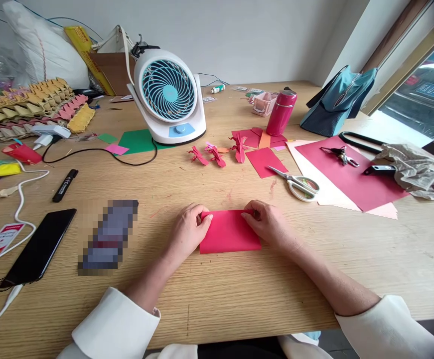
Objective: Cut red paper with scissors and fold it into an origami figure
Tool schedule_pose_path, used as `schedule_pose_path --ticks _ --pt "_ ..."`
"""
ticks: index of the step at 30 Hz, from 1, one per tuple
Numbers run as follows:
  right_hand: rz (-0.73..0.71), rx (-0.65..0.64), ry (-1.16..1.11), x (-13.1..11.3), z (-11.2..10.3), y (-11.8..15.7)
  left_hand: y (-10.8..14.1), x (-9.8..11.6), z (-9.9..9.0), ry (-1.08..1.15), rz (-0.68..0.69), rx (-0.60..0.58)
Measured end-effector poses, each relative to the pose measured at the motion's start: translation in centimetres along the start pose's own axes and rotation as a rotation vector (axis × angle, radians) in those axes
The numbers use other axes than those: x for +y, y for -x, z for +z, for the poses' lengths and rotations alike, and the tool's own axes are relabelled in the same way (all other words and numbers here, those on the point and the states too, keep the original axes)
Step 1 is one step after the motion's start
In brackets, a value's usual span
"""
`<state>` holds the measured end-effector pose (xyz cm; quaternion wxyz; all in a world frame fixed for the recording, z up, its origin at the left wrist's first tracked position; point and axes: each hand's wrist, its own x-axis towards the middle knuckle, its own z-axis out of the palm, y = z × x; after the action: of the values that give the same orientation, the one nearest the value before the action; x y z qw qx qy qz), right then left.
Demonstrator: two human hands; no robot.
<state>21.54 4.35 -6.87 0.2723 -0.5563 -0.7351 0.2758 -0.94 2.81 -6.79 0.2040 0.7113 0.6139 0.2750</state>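
Note:
A red sheet of paper [230, 234] lies on the wooden table in front of me, a fold along its near edge or far edge being hard to tell. My left hand [191, 225] pinches its far left corner, thumb on top. At the far right corner my right hand [267, 223] holds the sheet the same way, fingers curled. Beyond the sheet stand small folded red paper figures [217, 155]. A red paper square [266, 162] and open scissors [299, 184] lie to their right.
A white fan [170, 92] stands at the back, with a pink bottle [282, 112] and a teal bag [338, 102] to its right. Large red paper [355, 172] carries keys. Phones [39, 247], a black marker [65, 185] and cables lie on the left.

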Motion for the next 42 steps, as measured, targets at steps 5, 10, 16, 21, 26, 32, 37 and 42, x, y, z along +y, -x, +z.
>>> schedule_pose_path --ticks 5,10,16,21,26,32,37,42 --pt "-0.03 -0.001 0.135 0.1 0.5 -0.3 -0.4 0.1 0.5 -0.157 -0.025 -0.043" --pt "-0.028 -0.018 0.217 -0.2 0.5 -0.3 -0.4 0.9 0.4 -0.296 -0.061 -0.093" --pt "-0.026 -0.018 0.228 -0.1 0.6 -0.3 -0.3 1.0 0.2 -0.368 0.001 -0.035" --pt "-0.119 0.065 0.168 0.7 0.8 -0.4 -1.3 0.3 0.3 -0.257 0.458 -0.101" --pt "-0.285 -0.057 0.073 0.7 0.6 -0.7 -1.7 0.6 0.0 -0.199 0.647 -0.349" --pt "-0.335 -0.072 0.029 0.6 0.3 -1.0 0.7 3.8 0.0 -0.475 0.591 -0.385" --pt "-0.339 -0.094 0.029 0.6 0.0 -0.9 3.1 5.3 1.0 -0.541 0.457 -0.357" --pt "-0.364 -0.092 0.085 0.6 0.0 -0.7 4.3 5.8 1.8 -0.606 0.36 -0.413"
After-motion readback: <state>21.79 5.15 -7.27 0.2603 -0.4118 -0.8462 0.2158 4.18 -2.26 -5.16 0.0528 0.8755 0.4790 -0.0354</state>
